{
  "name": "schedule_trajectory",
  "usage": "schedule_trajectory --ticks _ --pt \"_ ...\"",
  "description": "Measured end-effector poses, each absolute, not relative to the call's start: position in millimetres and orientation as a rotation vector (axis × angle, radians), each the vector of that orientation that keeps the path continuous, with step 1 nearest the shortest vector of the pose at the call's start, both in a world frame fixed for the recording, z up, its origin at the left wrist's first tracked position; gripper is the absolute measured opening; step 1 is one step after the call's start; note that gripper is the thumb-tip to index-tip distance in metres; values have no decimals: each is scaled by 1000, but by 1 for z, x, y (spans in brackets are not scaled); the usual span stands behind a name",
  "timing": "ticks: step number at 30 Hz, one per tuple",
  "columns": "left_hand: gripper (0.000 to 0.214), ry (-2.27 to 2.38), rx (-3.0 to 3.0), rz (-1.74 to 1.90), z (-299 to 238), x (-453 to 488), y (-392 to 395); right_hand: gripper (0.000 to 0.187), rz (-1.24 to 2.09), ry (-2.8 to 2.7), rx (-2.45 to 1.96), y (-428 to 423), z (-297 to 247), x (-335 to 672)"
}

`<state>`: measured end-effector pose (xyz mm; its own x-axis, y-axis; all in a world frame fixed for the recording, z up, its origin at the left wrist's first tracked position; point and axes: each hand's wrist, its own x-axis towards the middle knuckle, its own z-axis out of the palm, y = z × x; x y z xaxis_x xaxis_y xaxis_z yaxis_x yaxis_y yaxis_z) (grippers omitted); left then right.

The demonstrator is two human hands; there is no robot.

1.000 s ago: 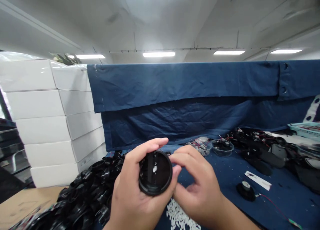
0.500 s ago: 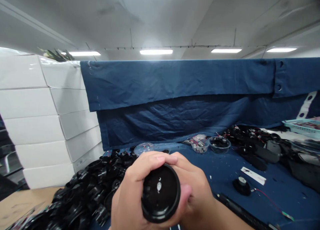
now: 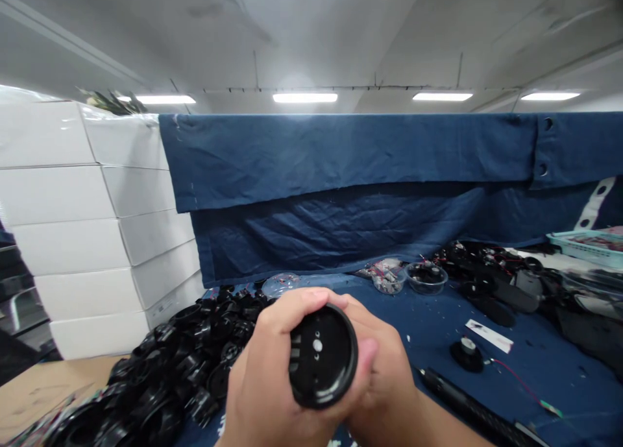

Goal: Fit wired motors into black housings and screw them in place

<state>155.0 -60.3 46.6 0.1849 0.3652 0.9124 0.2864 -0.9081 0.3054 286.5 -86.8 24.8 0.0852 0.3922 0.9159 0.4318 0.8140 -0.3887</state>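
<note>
Both hands hold a round black plastic cap (image 3: 324, 356) up in front of me, its face tilted toward me and showing a small central hole and slots. My left hand (image 3: 272, 375) cradles it from the left, with fingers over its top edge. My right hand (image 3: 384, 375) grips it from behind, with the thumb on its right rim. The right hand's fingers are hidden behind the cap. Below the hands lies a heap of similar black round parts (image 3: 195, 362).
A black electric screwdriver (image 3: 470, 401) and a small round part with red wire (image 3: 467, 356) lie on the blue cloth bench (image 3: 545, 369). Clear bowls of parts (image 3: 427, 278) and a teal basket (image 3: 581, 247) stand behind. White cartons (image 3: 87, 239) are stacked left.
The cap has risen slightly and moved right, turning more toward edge-on. My right hand has closed in behind it, and the thumb now rests on its rim. The screwdriver has come into view.
</note>
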Motion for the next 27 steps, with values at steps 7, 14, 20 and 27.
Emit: schedule_trajectory --ticks 7,14,20,27 --pt "46 973 2817 1414 62 126 -31 38 14 -1735 -1113 -125 2 315" --pt "46 671 3009 -144 -10 189 -51 45 117 -1437 -1376 -215 -101 368" --pt "69 396 2964 -434 -65 268 -89 38 194 -1080 -1493 -267 -150 385" --pt "39 289 3039 -171 -39 294 -85 25 466 -477 -1205 -283 -156 382"
